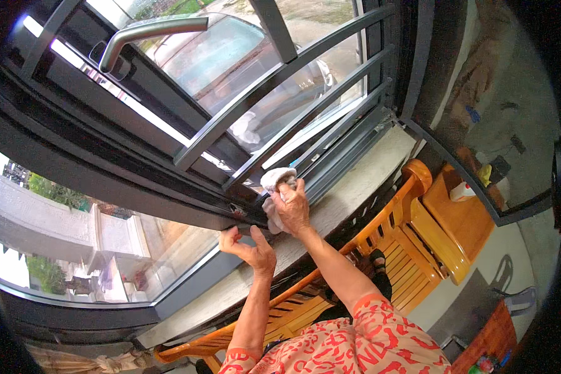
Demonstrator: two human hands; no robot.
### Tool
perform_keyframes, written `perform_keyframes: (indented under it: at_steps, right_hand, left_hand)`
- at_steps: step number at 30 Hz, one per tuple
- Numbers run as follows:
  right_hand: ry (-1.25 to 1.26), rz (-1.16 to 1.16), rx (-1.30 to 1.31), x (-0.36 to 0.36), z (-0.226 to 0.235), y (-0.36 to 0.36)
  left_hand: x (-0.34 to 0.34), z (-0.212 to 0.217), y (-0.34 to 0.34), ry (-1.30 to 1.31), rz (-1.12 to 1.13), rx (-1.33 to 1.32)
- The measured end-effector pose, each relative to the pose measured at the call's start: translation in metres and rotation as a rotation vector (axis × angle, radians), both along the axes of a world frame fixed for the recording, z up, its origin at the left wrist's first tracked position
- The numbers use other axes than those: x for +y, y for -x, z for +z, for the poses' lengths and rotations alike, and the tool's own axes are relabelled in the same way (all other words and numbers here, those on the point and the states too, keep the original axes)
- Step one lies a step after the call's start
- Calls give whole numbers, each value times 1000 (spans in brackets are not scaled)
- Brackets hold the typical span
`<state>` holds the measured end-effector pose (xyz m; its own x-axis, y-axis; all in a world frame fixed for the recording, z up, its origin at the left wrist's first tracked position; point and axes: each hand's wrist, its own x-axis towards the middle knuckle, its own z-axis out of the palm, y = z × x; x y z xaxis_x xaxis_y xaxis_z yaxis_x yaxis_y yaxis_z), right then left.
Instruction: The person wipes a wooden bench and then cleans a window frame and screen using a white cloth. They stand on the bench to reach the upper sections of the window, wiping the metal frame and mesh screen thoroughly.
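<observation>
My right hand is closed around a crumpled white cloth at the lower corner of the dark window frame. Part of the cloth hangs below the fingers, close to the light stone sill. To its left, my left hand is at the frame's bottom edge, its fingers bent against it and its thumb raised apart. The left fingertips are partly hidden. Dark metal bars cross the opening just beyond my hands.
A metal handle sits at the upper left. Below the stone sill stands a slatted wooden bench. An open dark-framed panel juts out at the right. Outside, a car is parked beyond the glass.
</observation>
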<state>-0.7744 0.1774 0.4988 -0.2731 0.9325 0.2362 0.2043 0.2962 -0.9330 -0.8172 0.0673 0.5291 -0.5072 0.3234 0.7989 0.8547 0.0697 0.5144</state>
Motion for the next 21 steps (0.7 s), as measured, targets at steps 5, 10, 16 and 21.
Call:
perform_keyframes:
  at_steps: [5, 10, 16, 21]
  right_hand:
    - [46, 142, 119, -24, 6, 6]
    - [-48, 207, 45, -43, 1, -1]
    - [-139, 30, -14, -15, 21, 0]
    - [-266, -32, -307, -15, 26, 9]
  left_hand:
    - [2, 13, 11, -257, -38, -292]
    - [7, 49, 25, -255, 6, -255]
    - [23, 73, 40, -292, -151, -163]
    - [35, 69, 51, -324, -125, -79]
